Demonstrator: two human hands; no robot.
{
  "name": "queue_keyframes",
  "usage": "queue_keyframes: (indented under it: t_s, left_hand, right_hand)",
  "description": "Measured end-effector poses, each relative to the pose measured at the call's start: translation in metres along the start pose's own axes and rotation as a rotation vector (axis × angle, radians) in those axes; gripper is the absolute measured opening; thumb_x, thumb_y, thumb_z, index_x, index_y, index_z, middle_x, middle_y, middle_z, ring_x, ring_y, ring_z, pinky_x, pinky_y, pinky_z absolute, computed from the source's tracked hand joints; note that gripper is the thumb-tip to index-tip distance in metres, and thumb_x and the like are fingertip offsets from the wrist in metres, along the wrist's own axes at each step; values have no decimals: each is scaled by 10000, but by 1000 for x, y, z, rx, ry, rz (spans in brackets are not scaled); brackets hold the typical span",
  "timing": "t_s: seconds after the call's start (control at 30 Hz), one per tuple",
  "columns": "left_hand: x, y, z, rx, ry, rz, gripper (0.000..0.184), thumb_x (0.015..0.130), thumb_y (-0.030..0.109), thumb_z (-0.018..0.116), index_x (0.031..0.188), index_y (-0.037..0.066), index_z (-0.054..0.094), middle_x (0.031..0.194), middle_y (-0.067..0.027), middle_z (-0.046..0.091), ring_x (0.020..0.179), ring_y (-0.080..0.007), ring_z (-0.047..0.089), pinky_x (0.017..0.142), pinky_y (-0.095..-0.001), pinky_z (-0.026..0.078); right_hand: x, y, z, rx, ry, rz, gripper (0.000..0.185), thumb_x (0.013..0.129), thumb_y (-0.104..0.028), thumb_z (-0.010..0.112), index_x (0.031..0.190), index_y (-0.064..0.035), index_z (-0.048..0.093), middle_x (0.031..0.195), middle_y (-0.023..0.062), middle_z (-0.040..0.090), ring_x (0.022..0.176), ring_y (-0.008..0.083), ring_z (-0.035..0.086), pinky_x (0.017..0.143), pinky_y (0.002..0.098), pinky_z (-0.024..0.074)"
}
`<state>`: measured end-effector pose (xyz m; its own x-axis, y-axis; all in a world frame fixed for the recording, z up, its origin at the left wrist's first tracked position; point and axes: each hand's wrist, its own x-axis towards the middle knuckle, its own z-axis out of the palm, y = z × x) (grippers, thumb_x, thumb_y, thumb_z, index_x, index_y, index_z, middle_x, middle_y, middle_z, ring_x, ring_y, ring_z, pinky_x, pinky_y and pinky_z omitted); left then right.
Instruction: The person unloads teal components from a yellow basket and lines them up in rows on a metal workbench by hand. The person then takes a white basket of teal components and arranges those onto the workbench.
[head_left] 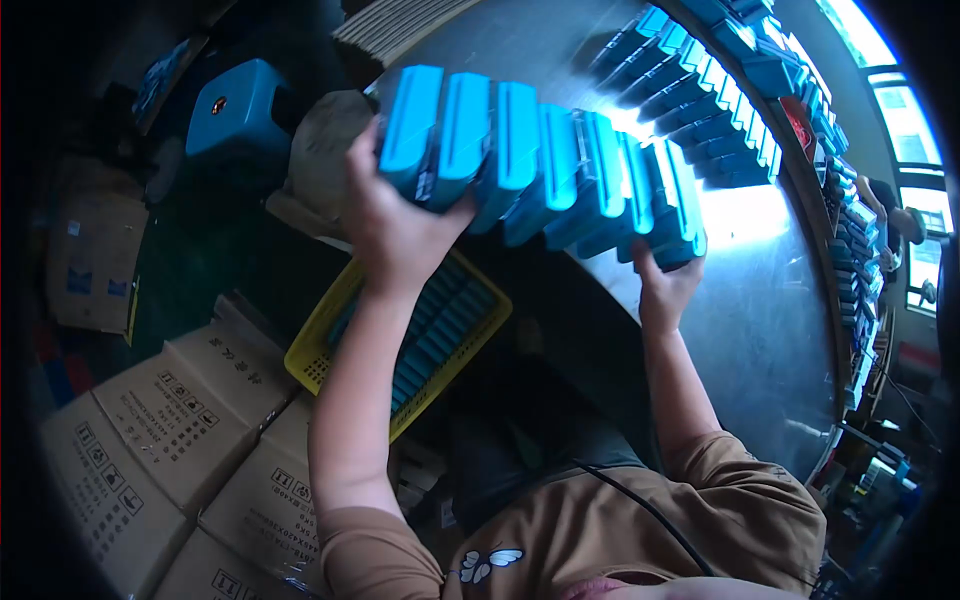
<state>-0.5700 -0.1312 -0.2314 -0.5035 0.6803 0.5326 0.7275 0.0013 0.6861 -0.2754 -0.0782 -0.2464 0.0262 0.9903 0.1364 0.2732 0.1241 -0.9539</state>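
Between my two hands, a row of several blue plastic cases (515, 140) is held up and pressed together end to end. My left hand (405, 225) grips the left end, with the thumb and fingers spread around the first cases. At the right end, my right hand (665, 285) is closed on the last case from below. The row hangs over the near edge of a grey metal table (755, 300). Similar blue cases (700, 75) stand in lines farther back on that table. Below my left forearm, a yellow crate (497, 302) holds more blue pieces.
Printed cardboard cartons (185, 415) are stacked at the lower left. A blue stool (235, 110) stands at the upper left, near another cardboard box (95, 255). More blue cases (855, 270) line the table's far right side. Another person (885, 215) is partly visible by the windows.
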Motion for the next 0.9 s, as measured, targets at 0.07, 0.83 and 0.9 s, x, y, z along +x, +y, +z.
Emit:
queue_keyframes:
  t_s: [0.07,0.83,0.9]
  left_hand:
    - [16,6,74,-107,-53,-4,878,588,310,877,1291,39,425,1116,-183,602,1014,-363,627,848,-413,522]
    - [-483,-90,45,518,-595,-1197,692,758,246,777,1339,64,450,1200,-218,601,1175,-348,558,941,-446,476]
    - [-519,-99,42,659,-767,-1079,706,760,241,767,1368,95,441,1216,-215,592,1223,-336,525,956,-453,471]
  right_hand:
    - [35,23,-26,-95,111,-133,647,763,-107,814,1283,3,444,1035,81,591,851,143,602,727,276,505]
    - [54,128,-129,-535,-213,-141,532,890,-122,698,1343,-6,444,1199,102,522,1088,191,506,963,324,404]
    - [55,123,-127,-621,-232,-130,414,895,-125,690,1251,-22,505,1042,39,544,936,131,526,841,278,440]
